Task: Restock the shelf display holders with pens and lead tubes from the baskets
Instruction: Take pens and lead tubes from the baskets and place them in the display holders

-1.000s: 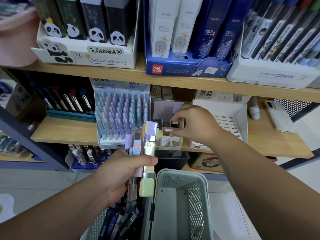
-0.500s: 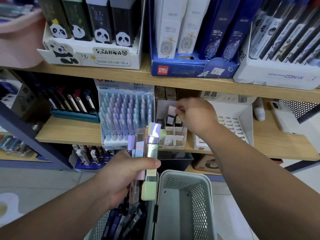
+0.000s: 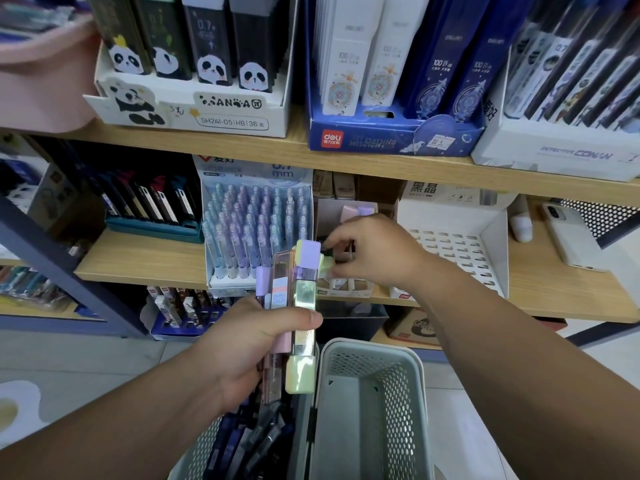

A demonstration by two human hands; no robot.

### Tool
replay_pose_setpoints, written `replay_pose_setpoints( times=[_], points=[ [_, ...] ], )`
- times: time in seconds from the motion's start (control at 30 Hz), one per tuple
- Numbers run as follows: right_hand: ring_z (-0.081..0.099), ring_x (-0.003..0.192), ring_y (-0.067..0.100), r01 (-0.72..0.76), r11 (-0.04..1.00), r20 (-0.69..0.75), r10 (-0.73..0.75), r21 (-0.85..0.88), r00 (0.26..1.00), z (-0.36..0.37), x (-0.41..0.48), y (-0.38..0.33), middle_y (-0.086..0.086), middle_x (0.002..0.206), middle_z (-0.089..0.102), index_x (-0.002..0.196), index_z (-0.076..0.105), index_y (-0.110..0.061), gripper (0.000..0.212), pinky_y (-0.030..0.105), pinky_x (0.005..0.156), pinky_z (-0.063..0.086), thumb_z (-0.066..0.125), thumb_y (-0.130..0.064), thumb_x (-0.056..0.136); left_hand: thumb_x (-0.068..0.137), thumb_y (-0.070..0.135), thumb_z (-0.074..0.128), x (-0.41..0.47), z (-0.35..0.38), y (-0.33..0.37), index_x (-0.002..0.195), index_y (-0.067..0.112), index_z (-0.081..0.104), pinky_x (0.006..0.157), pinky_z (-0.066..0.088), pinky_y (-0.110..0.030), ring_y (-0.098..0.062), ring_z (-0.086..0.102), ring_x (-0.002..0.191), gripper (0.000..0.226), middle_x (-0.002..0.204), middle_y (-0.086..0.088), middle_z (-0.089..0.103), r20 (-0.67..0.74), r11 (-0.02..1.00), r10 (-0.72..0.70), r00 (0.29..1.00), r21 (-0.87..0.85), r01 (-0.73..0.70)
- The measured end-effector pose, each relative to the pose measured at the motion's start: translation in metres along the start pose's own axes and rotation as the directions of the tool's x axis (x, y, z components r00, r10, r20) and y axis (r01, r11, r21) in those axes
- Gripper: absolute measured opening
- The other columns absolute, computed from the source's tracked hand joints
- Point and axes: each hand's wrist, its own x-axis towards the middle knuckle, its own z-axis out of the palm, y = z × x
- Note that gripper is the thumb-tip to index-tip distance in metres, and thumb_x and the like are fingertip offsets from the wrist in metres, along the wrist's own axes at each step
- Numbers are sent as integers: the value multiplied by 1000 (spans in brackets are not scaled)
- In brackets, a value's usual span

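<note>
Change: the right hand (image 3: 374, 251) has come back from the rear of the small white divided cardboard holder (image 3: 346, 287) to the bundle. A pink-capped and a purple-capped tube (image 3: 358, 212) now stand in its back row.
Meaning: one more tube looks placed. The next pick is starting, and most of the bundle is still to go.
Left hand: at 7 o'clock of the holder, fingers and thumb wrapped round the bundle of pastel plastic lead tubes (image 3: 301, 306), held upright.
Right hand: fingers curled, pinching the pale green tube tip (image 3: 326, 263) that juts from the bundle's top. How firm the pinch is cannot be told.
Stock: dark tubes lie in the grey mesh basket (image 3: 194, 455) at 6 o'clock. The second grey basket (image 3: 398, 393) sits beside it.
Edges: the lilac pen display box (image 3: 256, 230) crowds the holder at 9 o'clock, the white slotted tray (image 3: 460, 244) at 3 o'clock, and the wooden shelf board (image 3: 346, 161) hangs over at 12.
Room: entry is likely best from the front, at 6 o'clock.
</note>
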Motion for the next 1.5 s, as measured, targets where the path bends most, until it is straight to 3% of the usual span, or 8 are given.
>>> replay_pose_setpoints(
  times=[0.2, 0.37, 0.53, 0.8, 0.9, 1.03, 1.17, 1.5],
  points=[
    [64, 87, 17, 38, 993, -106, -50, -110, 993, 7, 3, 0, -8, 96, 70, 95, 76, -26, 10, 34, 73, 53, 73, -31, 88, 54, 18, 87, -2, 0, 0, 88, 8, 80, 80, 54, -43, -28, 71, 77, 36, 83, -13, 75, -8, 1000, 5, 1000, -13, -5],
    [67, 86, 20, -62, 998, -248, 66, 25, 967, -1, 13, 2, -1, 96, 74, 101, 75, -20, 13, 38, 76, 56, 66, -29, 94, 48, 22, 90, -3, -3, 1, 97, 3, 77, 89, 52, -49, -32, 72, 84, 54, 89, -15, 75, -11, 1000, 1, 1000, -19, -2],
    [65, 86, 27, -197, 971, -307, 148, -135, 940, 1, 28, 0, 2, 97, 71, 106, 71, -23, 20, 36, 72, 54, 55, -35, 100, 50, 21, 88, -2, -2, 1, 78, 10, 80, 73, 50, -37, -23, 70, 64, 32, 78, -12, 74, 19, 1000, 10, 1000, -26, -9],
    [65, 91, 25, -167, 962, -381, 74, -217, 922, 7, 28, -3, 1, 104, 69, 106, 72, -22, 19, 33, 72, 53, 58, -32, 98, 47, 21, 90, 0, -5, 0, 98, 2, 75, 72, 54, -38, -27, 72, 72, 56, 85, -15, 75, 7, 999, -12, 1000, -37, 12],
    [61, 72, 10, -84, 991, -354, 114, 100, 928, -5, 18, -10, -8, 78, 66, 89, 73, -17, 23, 27, 63, 46, 65, -37, 95, 56, 19, 86, -1, -5, 1, 89, 6, 79, 72, 55, -38, -28, 72, 73, 36, 84, -15, 75, 25, 999, -1, 1000, -42, 2],
    [55, 50, 10, -187, 686, 98, 166, 703, 981, -23, -5, -34, 2, 73, 73, 81, 76, -23, 36, 21, 49, 44, 72, -59, 81, 56, 16, 86, -1, 2, 1, 101, 4, 76, 69, 58, -41, -30, 72, 76, 48, 89, -16, 75, 15, 997, -1, 1000, -73, 3],
    [50, 45, 11, -190, 616, 104, 173, 765, 979, -21, -21, -45, 4, 62, 61, 82, 74, -18, 27, 19, 41, 39, 88, -39, 73, 56, 12, 83, -4, 14, 2, 84, 11, 80, 58, 55, -35, -25, 69, 62, 28, 74, -12, 72, 53, 996, 11, 999, -87, -7],
    [49, 43, 9, -260, 405, 142, 299, 877, 944, -28, -44, -34, -3, 55, 59, 84, 70, -15, 7, 20, 41, 39, 76, -17, 88, 57, 10, 84, -7, 29, -1, 71, 12, 80, 51, 55, -31, -23, 67, 57, 15, 71, -15, 70, 105, 998, 5, 994, -61, 1]
  ],
)
